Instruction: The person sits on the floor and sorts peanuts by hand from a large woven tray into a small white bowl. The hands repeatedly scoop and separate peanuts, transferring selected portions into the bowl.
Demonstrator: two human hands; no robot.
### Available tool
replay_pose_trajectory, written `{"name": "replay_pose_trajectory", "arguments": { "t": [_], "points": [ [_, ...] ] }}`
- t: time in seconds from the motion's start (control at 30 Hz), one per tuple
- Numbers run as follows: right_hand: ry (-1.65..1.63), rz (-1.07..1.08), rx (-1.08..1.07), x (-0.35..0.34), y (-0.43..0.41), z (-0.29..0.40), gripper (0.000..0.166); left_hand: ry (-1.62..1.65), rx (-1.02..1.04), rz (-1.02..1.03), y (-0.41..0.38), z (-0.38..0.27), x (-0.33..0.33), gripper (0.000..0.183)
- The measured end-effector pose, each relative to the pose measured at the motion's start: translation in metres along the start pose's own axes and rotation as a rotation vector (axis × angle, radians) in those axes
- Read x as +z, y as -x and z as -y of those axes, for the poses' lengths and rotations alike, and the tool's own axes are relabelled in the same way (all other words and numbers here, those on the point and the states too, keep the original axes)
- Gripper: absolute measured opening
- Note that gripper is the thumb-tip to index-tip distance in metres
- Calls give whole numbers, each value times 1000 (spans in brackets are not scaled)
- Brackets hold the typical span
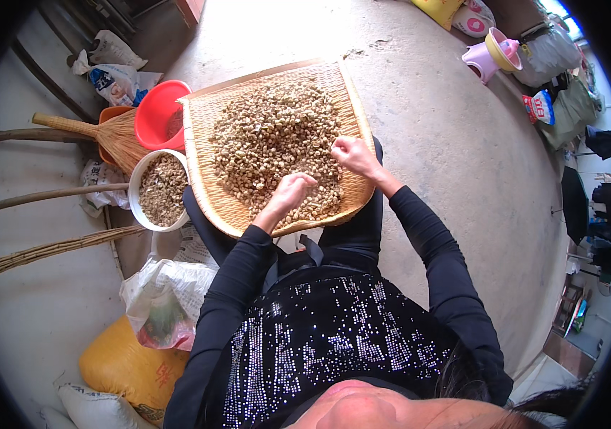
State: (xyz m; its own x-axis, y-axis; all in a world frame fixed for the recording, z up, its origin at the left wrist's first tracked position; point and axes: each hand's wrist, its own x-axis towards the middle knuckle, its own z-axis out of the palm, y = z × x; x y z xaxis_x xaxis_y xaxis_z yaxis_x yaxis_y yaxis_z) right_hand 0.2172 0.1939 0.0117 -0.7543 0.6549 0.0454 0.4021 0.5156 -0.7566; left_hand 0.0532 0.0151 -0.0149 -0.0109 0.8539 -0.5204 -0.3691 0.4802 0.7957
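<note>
A shallow woven bamboo winnowing basket (358, 107) rests across my lap. Small pale-brown dried nuts or seeds (278, 118) are heaped in it, too small to name exactly. Over the basket's near part is my left hand (293, 192), its fingers curled above the heap. My right hand (352, 154) is at the basket's right side, fingers bent inward near the edge of the heap. Whether either hand pinches a piece cannot be seen. A thinner scatter of pieces lies between and below the two hands.
Left of the basket stand a white bucket (132, 189) of brown bits and a red plastic bucket (150, 110). A straw broom (117, 134) leans behind them. A plastic bag (168, 300) and a yellow sack (123, 359) sit at lower left. Concrete floor (445, 161) stretches right.
</note>
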Motion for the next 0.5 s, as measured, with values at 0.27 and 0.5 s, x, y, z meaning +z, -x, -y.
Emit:
{"name": "replay_pose_trajectory", "arguments": {
  "t": [0.27,0.5],
  "points": [
    [-1454,95,586,-30,23,21,36,-1007,294,-313,-27,13,63,30],
    [-1214,26,617,-34,31,32,21,-1078,310,-358,-40,18,65,25]
  ]
}}
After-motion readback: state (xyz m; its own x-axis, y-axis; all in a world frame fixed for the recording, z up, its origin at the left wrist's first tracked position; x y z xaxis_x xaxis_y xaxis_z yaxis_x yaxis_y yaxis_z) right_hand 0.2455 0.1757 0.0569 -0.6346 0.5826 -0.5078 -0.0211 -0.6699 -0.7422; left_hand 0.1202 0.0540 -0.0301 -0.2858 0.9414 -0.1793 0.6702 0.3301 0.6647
